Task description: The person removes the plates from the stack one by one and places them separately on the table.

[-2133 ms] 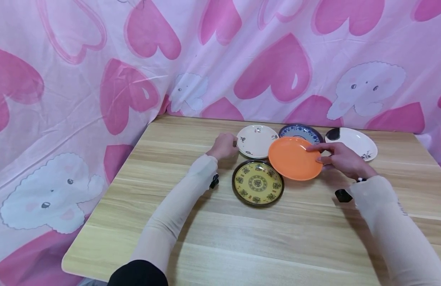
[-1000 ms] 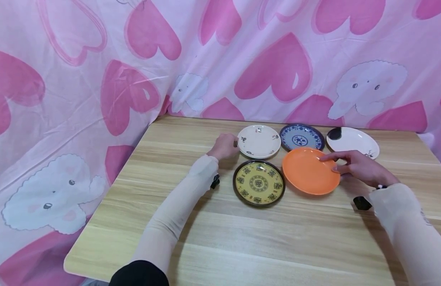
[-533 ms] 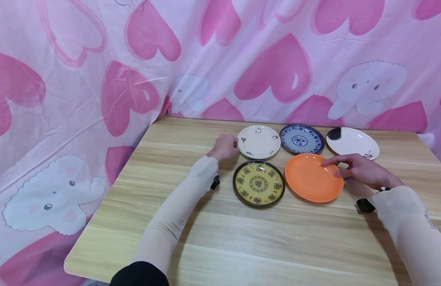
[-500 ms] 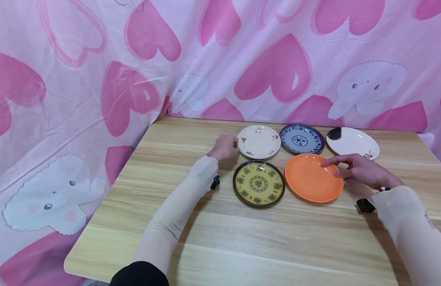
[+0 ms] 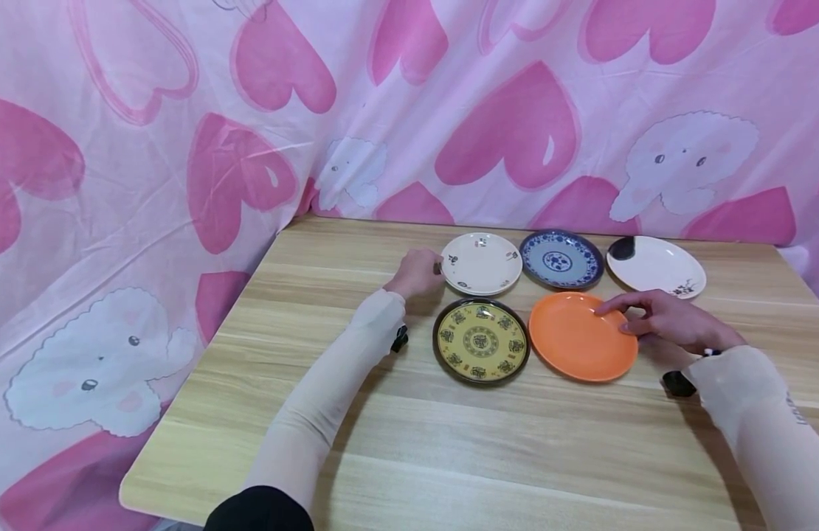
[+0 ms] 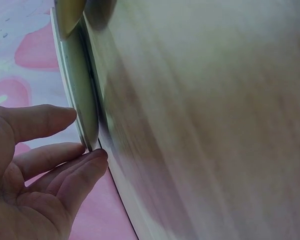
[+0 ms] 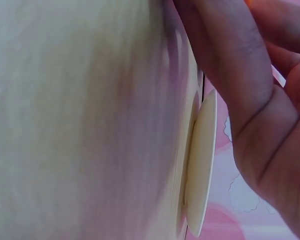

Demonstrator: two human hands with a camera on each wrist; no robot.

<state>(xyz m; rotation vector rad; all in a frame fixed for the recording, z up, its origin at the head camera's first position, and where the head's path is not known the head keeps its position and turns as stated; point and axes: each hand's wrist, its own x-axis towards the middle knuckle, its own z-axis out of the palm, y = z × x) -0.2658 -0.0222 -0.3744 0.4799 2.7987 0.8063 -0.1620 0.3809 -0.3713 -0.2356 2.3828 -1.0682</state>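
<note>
In the head view my right hand [image 5: 678,321] pinches the right rim of an orange plate [image 5: 578,339] between thumb and fingers. My left hand [image 5: 415,273] holds the left edge of a white plate [image 5: 481,264] with small dark motifs. The left wrist view shows its thumb and fingers [image 6: 45,175] around that plate's rim [image 6: 82,100]. A yellow patterned plate [image 5: 481,343] with a dark rim lies left of the orange one. Behind sits a blue floral plate [image 5: 561,258]. The orange plate is almost wholly hidden in the right wrist view.
An oval white plate [image 5: 662,269] with a black patch lies at the back right, just beyond my right hand. All the plates are on a wooden table [image 5: 409,442]. A pink heart-print cloth [image 5: 509,125] hangs along the table's back and left edges.
My right hand has brought the orange plate toward me and to the right, off the blue plate and down beside the yellow one. The blue plate now shows fully. My left hand stays put.
</note>
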